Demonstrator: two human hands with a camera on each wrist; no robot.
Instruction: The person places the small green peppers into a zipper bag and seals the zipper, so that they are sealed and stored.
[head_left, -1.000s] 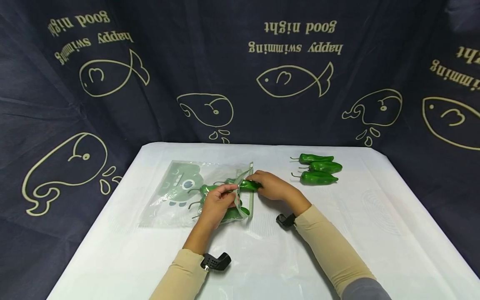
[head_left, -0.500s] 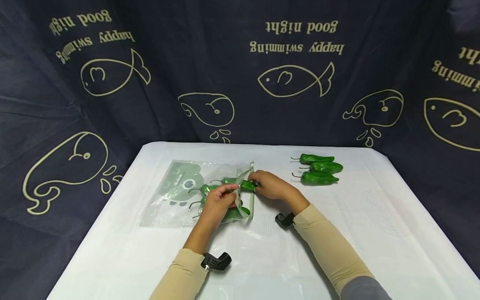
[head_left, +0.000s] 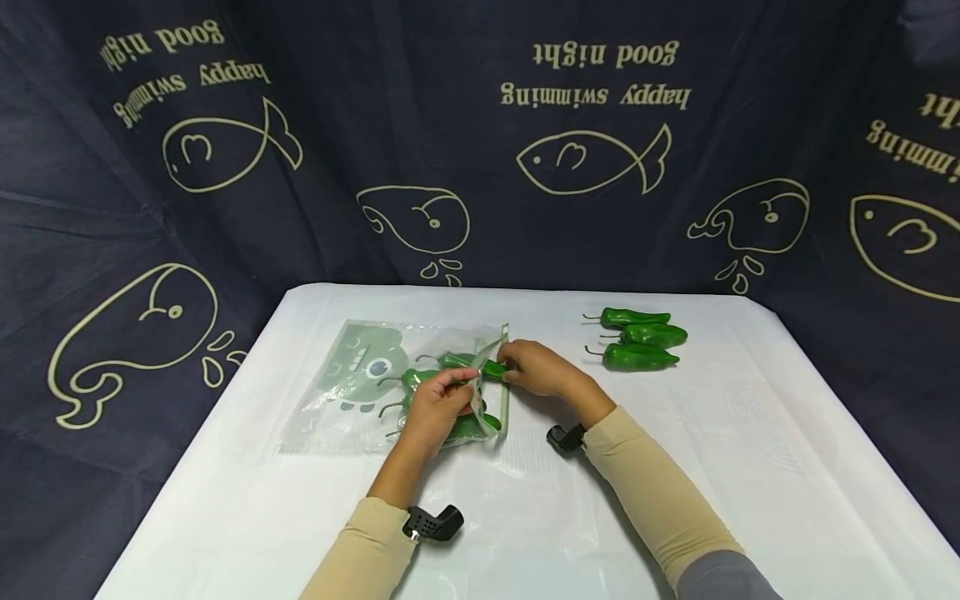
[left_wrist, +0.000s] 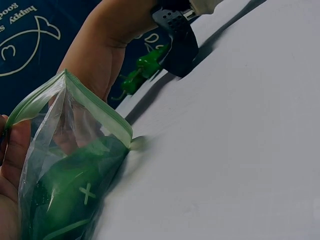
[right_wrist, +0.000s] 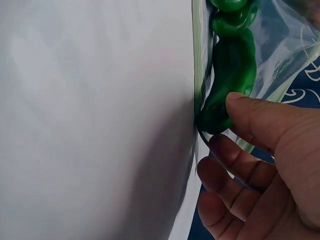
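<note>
A clear zip bag (head_left: 303, 429) with a green monster print lies on its side, its mouth facing right. Several green peppers (head_left: 467, 429) are inside, stems pointing left. My left hand (head_left: 435, 408) pinches the upper lip of the mouth and holds it raised; the green zip edge (left_wrist: 100, 111) stands in a peak in the left wrist view. At the mouth, my right hand (head_left: 543, 369) holds the blunt end of another green pepper (right_wrist: 235, 62), thumb on top and fingers below. Most of that pepper is within the bag.
Beyond my right hand, at the back right of the white table (head_left: 675, 475), lie three loose green peppers (head_left: 640, 357). A dark curtain (head_left: 480, 167) with fish drawings hangs behind the table's far edge. Each wrist wears a black camera (head_left: 433, 523).
My right hand has moved slightly left, and its pepper has slid further into the bag. The left hand keeps its hold on the bag's lip.
</note>
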